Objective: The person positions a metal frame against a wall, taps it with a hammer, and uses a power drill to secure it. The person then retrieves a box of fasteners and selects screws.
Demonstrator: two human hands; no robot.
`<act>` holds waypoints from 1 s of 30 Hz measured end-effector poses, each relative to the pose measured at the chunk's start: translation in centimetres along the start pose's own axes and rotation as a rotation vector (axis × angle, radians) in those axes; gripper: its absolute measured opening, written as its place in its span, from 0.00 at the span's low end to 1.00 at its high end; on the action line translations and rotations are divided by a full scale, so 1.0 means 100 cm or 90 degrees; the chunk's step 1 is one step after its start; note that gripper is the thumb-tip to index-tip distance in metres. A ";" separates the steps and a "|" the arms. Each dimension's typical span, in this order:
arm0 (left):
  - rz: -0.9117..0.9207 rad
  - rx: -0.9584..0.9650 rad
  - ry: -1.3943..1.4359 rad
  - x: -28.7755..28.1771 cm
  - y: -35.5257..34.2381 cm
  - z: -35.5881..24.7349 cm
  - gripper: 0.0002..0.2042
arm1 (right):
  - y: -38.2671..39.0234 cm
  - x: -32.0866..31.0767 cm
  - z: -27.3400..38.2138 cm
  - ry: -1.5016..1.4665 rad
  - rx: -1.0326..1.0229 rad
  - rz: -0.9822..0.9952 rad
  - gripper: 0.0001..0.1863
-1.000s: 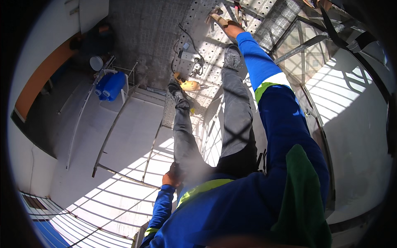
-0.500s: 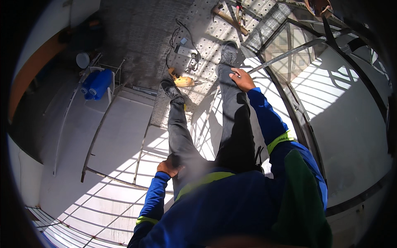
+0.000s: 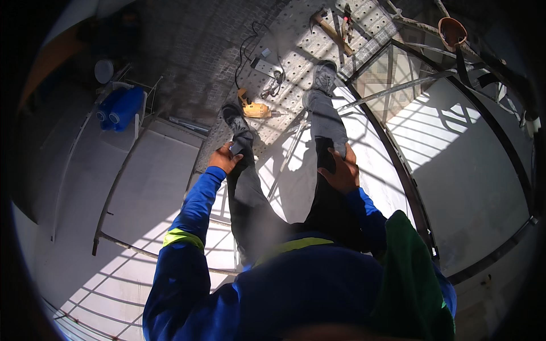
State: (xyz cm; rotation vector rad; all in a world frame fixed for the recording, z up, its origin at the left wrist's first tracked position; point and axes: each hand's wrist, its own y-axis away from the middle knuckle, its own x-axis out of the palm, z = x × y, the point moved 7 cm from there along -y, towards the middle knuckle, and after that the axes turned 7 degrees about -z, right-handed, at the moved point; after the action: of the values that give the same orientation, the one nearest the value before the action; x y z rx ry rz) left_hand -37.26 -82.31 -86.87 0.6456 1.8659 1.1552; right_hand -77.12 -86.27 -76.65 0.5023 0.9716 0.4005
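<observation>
Top of frame, the hammer (image 3: 333, 33) lies just left of a hand tool (image 3: 346, 24) on the platform (image 3: 301, 40); below, the drill (image 3: 257, 110) sits between the trouser legs (image 3: 329, 122); jugs (image 3: 122, 108), upper left!

Left fingers (image 3: 228, 147) nearer shoes (image 3: 234, 118); right fingers (image 3: 350, 154) farther

Haze blurs the upper part of the grey trousers (image 3: 243, 184). A green cloth (image 3: 412, 278) hides some of the right sleeve (image 3: 365, 213). The lower edge cuts off the blue shirt (image 3: 307, 290). The red-handled tool (image 3: 346, 21) looks too small to identify.
</observation>
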 end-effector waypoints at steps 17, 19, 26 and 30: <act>0.242 0.261 -0.737 0.186 -0.401 0.067 0.17 | -0.004 0.019 0.023 0.136 0.163 0.027 0.32; 0.233 0.195 -0.603 0.184 -0.394 0.071 0.16 | -0.003 0.018 0.023 0.116 0.167 0.025 0.32; 0.316 0.445 -0.546 0.207 -0.265 0.049 0.19 | 0.007 0.011 0.015 0.087 0.086 -0.047 0.32; 0.266 0.390 -0.574 0.171 -0.196 0.009 0.19 | 0.023 0.016 -0.009 0.075 0.069 -0.064 0.32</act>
State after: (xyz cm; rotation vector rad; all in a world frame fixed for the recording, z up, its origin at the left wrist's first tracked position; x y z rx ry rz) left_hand -45.46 -77.59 -111.08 1.6380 1.2725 0.3416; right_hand -77.28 -83.35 -76.79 0.5298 1.1322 0.2909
